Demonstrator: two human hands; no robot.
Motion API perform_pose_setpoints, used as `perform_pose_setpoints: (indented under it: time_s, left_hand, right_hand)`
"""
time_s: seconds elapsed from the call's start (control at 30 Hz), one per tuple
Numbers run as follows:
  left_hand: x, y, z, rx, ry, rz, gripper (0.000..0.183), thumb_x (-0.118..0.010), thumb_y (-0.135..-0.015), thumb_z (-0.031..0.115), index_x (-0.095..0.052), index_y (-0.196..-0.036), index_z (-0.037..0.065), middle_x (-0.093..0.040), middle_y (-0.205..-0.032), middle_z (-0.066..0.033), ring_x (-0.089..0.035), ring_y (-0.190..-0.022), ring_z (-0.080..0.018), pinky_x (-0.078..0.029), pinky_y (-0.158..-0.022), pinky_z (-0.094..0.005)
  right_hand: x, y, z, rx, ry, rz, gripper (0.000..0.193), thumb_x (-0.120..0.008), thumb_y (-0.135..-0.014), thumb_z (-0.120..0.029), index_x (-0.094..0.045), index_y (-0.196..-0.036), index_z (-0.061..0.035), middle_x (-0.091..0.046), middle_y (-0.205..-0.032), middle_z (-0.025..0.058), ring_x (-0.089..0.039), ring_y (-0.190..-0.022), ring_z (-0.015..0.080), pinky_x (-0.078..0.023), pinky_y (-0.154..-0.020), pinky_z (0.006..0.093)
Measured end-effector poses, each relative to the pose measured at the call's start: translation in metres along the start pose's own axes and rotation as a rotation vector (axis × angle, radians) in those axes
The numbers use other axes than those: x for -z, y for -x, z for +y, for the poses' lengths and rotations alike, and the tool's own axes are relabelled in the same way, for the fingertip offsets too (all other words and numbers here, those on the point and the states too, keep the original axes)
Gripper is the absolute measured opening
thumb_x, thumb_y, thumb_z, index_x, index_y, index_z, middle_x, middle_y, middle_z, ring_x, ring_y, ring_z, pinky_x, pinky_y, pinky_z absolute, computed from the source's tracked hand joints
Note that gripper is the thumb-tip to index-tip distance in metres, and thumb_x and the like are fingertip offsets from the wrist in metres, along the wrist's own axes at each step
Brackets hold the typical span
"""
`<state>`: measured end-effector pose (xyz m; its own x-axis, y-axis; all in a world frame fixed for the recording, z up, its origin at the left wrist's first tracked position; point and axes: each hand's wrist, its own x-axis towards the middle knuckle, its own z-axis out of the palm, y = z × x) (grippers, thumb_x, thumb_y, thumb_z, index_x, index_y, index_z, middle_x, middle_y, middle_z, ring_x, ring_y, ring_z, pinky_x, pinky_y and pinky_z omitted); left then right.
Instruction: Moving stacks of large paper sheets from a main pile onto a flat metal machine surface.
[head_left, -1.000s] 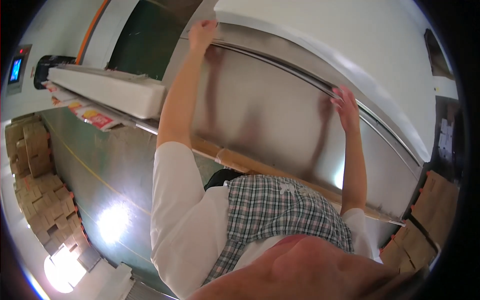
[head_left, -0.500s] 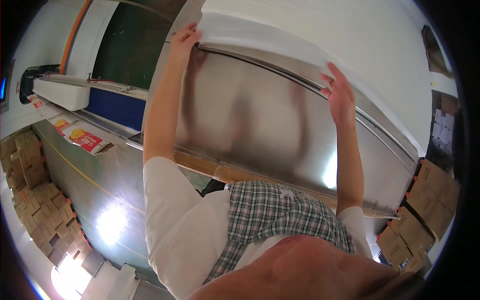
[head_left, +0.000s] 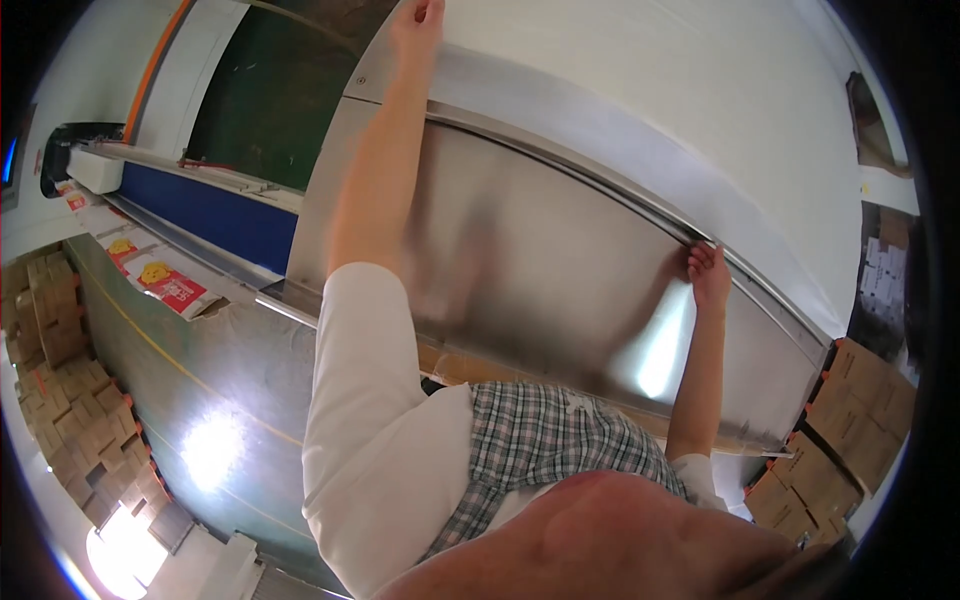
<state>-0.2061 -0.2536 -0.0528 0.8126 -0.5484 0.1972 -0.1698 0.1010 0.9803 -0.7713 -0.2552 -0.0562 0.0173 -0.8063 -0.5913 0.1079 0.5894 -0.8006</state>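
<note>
A broad smooth white sheet (head_left: 700, 130) covers the far part of a metal table (head_left: 540, 230), and its front edge looks thin and translucent. Over the sheet's left side, at the top of the view, is my left hand (head_left: 418, 18), closed with curled fingers. Whether it pinches the sheet is hidden. Lower and to the right, my right hand (head_left: 708, 272) is bent closed against the metal rail (head_left: 600, 170) that runs along the table. Its fingertips are turned in, and anything inside them is out of sight.
On the left a blue conveyor belt (head_left: 205, 215) carries a white block (head_left: 95, 172) at its far end. Printed red-and-white packaging (head_left: 170, 285) hangs along its side. Stacked cardboard boxes stand at left (head_left: 90, 420) and right (head_left: 855, 400).
My left hand has moved forward over the sheet. My right hand has come back from the sheet's edge to the rail, its fingers now curled. The white block has shifted left along the belt.
</note>
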Motion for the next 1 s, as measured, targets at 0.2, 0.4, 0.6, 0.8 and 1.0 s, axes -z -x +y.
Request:
perform_pose_setpoints:
  time_s: [0.2, 0.4, 0.6, 0.8, 1.0]
  left_hand:
    - [-0.025, -0.024, 0.004, 0.262, 0.102, -0.142, 0.044, -0.046, -0.087, 0.033, -0.048, -0.121, 0.004, -0.049, -0.121, -0.0174, -0.046, -0.112, -0.0248, -0.034, -0.093, -0.034]
    - [-0.02, -0.032, -0.006, 0.161, 0.21, -0.162, 0.026, -0.054, -0.081, 0.027, -0.059, -0.093, 0.005, -0.056, -0.081, -0.0003, -0.051, -0.076, -0.0117, -0.04, -0.069, -0.028]
    - [0.006, -0.011, -0.006, 0.283, 0.187, -0.278, 0.021, -0.051, -0.082, 0.027, -0.058, -0.084, 0.008, -0.054, -0.076, -0.0004, -0.05, -0.074, -0.0121, -0.04, -0.066, -0.027]
    - [0.018, -0.008, 0.027, 0.296, 0.036, -0.508, 0.029, -0.049, -0.083, 0.033, -0.06, -0.084, 0.007, -0.057, -0.076, -0.0031, -0.053, -0.072, -0.0143, -0.042, -0.067, -0.0292]
    - [-0.052, -0.006, 0.082, -0.296, -1.107, -1.103, 0.067, -0.039, -0.079, 0.064, -0.06, -0.1, 0.004, -0.06, -0.097, -0.0164, -0.056, -0.09, -0.0325, -0.043, -0.08, -0.0367]
  right_hand:
    - [0.019, -0.032, -0.018, 0.09, 0.261, 0.118, 0.041, -0.041, -0.091, -0.037, -0.057, -0.086, 0.0014, -0.058, -0.067, 0.0073, -0.053, -0.054, 0.0141, -0.041, -0.046, 0.0238]
    - [0.02, -0.023, -0.021, 0.037, 0.269, 0.098, 0.043, -0.04, -0.091, -0.038, -0.056, -0.085, 0.0013, -0.058, -0.066, 0.0077, -0.053, -0.053, 0.014, -0.042, -0.046, 0.0235]
    - [0.03, -0.007, -0.011, 0.047, 0.298, 0.063, 0.045, -0.04, -0.09, -0.041, -0.057, -0.085, 0.0006, -0.059, -0.067, 0.0079, -0.056, -0.055, 0.0143, -0.044, -0.047, 0.0239]
    - [0.039, 0.0, -0.009, 0.023, 0.316, 0.032, 0.046, -0.042, -0.089, -0.043, -0.057, -0.086, 0.0012, -0.059, -0.068, 0.0078, -0.056, -0.055, 0.014, -0.044, -0.047, 0.0239]
    - [0.01, 0.026, -0.019, 0.031, 0.435, -0.027, 0.044, -0.043, -0.089, -0.043, -0.057, -0.087, -0.0004, -0.059, -0.07, 0.0068, -0.056, -0.054, 0.0131, -0.044, -0.047, 0.0239]
